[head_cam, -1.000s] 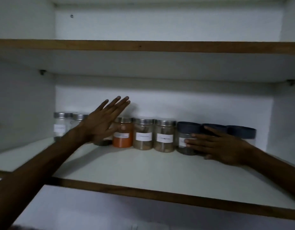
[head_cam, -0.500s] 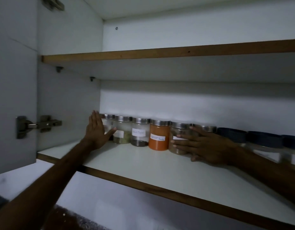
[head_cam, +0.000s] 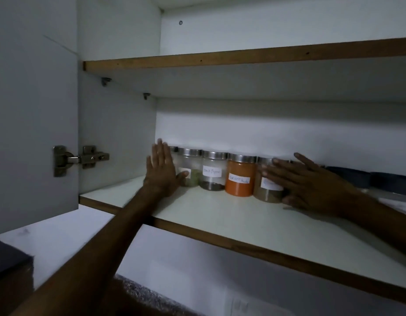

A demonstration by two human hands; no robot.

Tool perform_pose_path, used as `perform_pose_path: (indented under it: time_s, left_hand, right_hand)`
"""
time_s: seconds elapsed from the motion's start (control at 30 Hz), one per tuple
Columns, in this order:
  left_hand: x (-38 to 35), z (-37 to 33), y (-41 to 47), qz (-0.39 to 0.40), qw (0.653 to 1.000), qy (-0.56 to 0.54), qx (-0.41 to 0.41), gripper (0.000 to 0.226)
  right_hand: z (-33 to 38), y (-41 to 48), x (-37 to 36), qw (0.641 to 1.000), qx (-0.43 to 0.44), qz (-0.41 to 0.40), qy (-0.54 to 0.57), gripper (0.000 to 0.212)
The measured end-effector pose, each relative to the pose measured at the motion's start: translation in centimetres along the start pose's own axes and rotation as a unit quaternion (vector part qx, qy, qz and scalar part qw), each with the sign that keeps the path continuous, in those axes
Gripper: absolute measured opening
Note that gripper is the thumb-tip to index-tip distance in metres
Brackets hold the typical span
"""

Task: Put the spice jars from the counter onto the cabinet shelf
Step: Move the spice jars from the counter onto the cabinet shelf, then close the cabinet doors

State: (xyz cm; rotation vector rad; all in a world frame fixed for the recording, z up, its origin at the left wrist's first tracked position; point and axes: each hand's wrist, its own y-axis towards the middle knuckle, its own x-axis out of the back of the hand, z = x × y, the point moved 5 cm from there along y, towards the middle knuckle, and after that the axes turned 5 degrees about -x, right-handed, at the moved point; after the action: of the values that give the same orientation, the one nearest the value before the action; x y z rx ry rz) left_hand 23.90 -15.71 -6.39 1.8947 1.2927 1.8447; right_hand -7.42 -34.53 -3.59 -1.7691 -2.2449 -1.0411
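A white cabinet shelf (head_cam: 243, 224) with a wooden front edge is carrying a row of labelled spice jars (head_cam: 239, 174) standing upright along its back wall.

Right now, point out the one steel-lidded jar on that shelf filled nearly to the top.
The orange jar, fourth from the left wall: bright powder reaches almost to its lid, while its neighbours hold only a low layer.

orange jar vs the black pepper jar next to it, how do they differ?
Fill: the orange jar is packed with orange powder nearly to its lid; the black pepper jar holds only a dark layer at the bottom.
Label: the orange jar's white label sits low and slanted; the black pepper jar's sits at mid-height and more level.
Shared: clear bodies, silver lids, upright in one row on the shelf.
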Motion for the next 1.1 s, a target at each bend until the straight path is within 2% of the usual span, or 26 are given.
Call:
perform_pose_path:
  time_s: [0.1, 0.2, 0.3, 0.47, 0.73, 0.93, 1.1]
  left_hand:
    - [2.9, -5.5, -1.4, -0.129, 0.983, 0.025, -0.132, 0.101]
    - [4.4, -9.2, -3.0, -0.153, 0.972, 0.011, -0.178, 0.097]
    - [6.6, -9.9, -4.8, -0.174, 0.964, -0.011, -0.2, 0.095]
    - [9.8, -9.0, -7.5, -0.165, 0.957, -0.008, -0.237, 0.093]
    - [15.5, -10.0, -11.5, -0.175, 0.937, -0.034, -0.301, 0.093]
    - [18.0, -12.7, -13.8, -0.191, 0.921, -0.049, -0.336, 0.093]
    - [19.6, -18.1, -15.7, -0.194, 0.901, -0.095, -0.376, 0.091]
  right_hand:
    - [0.5, 0.2, 4.4, 0.99, -0.142, 0.011, 0.013, 0.079]
    - [2.0, -0.3, 8.1, 0.957, -0.285, 0.018, 0.056, 0.091]
    - [3.5, -1.1, 11.3, 0.931, -0.356, 0.028, 0.08, 0.09]
    - [6.1, -2.4, 16.4, 0.918, -0.391, 0.031, 0.064, 0.08]
    - [9.5, -4.2, 25.1, 0.901, -0.431, 0.041, 0.032, 0.079]
    - [9.8, -7.9, 30.6, 0.887, -0.46, 0.051, -0.013, 0.077]
    - [9.4, -13.0, 35.3, 0.868, -0.488, 0.063, -0.057, 0.076]
